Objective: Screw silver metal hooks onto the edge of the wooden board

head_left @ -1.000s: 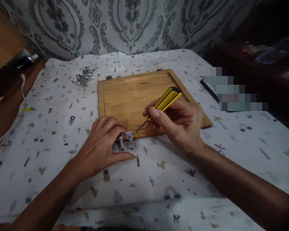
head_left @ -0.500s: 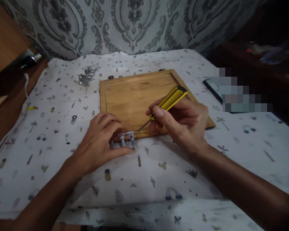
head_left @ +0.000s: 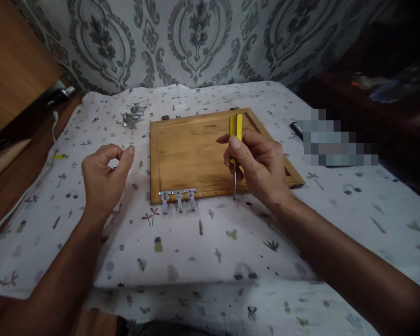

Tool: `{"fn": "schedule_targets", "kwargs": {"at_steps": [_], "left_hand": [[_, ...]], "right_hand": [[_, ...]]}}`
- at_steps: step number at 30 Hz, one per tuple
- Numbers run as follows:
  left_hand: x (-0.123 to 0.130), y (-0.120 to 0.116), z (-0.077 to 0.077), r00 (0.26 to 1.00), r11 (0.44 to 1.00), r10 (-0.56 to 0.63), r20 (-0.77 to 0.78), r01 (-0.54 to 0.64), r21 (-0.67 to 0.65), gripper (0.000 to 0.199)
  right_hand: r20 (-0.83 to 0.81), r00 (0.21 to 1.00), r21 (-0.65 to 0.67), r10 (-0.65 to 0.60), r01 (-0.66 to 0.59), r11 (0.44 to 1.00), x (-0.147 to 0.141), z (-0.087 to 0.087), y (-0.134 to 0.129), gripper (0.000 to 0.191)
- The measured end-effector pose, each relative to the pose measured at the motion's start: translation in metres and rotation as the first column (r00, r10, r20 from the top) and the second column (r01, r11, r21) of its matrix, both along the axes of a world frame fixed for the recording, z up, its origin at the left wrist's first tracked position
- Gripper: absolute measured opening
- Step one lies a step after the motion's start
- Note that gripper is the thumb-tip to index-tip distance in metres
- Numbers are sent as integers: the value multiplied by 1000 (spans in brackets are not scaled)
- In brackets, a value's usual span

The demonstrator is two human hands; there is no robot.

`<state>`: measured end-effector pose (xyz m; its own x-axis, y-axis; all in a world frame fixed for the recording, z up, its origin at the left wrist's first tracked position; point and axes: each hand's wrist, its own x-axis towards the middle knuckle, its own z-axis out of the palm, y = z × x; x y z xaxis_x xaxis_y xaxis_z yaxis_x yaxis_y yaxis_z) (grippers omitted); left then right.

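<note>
My right hand (head_left: 257, 163) grips a screwdriver (head_left: 235, 135) with a yellow and black handle. The shaft points straight down, its tip at the near edge of a framed wooden panel (head_left: 192, 144); whether it touches is unclear. Three small T-shaped metal fittings (head_left: 178, 199) sit side by side along that edge, at its left end. A row of small dark holes runs to their right. My left hand (head_left: 105, 175) is raised left of the panel, fingers curled in and thumb close to the index finger. Nothing shows in it, though some fingertips are hidden.
A pile of similar metal fittings (head_left: 133, 115) lies behind my left hand, on the patterned white cloth (head_left: 196, 261). A dark-edged device (head_left: 296, 128), partly blurred out, lies at right. A white cord (head_left: 7, 219) runs down the left side. Behind hangs a grey patterned curtain (head_left: 199, 42).
My left hand has left the metal fittings and moved left, fingers curling. My right hand has swung the screwdriver from slanted to upright, its tip now further right along the panel's edge.
</note>
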<state>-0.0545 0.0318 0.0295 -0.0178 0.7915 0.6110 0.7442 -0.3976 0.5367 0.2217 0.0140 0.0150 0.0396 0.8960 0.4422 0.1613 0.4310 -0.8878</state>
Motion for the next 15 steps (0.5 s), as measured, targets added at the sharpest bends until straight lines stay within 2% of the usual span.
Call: {"fn": "schedule_targets", "kwargs": {"at_steps": [2, 6, 11, 13, 15], "left_hand": [[-7, 8, -3, 1000, 1000, 27, 6, -27, 8, 42], [-22, 23, -10, 986, 983, 166, -18, -167, -69, 43], [-40, 39, -24, 964, 960, 254, -79, -262, -101, 46], [-46, 44, -30, 953, 947, 277, -122, -292, -132, 40], [-51, 49, -35, 947, 937, 278, -163, -304, -171, 24]], "right_hand": [[25, 999, -7, 27, -27, 1000, 2, -1, 6, 44], [72, 991, -1, 115, -115, 993, 6, -3, 13, 52], [231, 958, 28, 168, -180, 983, 10, 2, 11, 52], [356, 924, 49, 141, -169, 984, 12, 3, 9, 45], [492, 863, 64, 112, -164, 984, 12, 2, 8, 36]]}}
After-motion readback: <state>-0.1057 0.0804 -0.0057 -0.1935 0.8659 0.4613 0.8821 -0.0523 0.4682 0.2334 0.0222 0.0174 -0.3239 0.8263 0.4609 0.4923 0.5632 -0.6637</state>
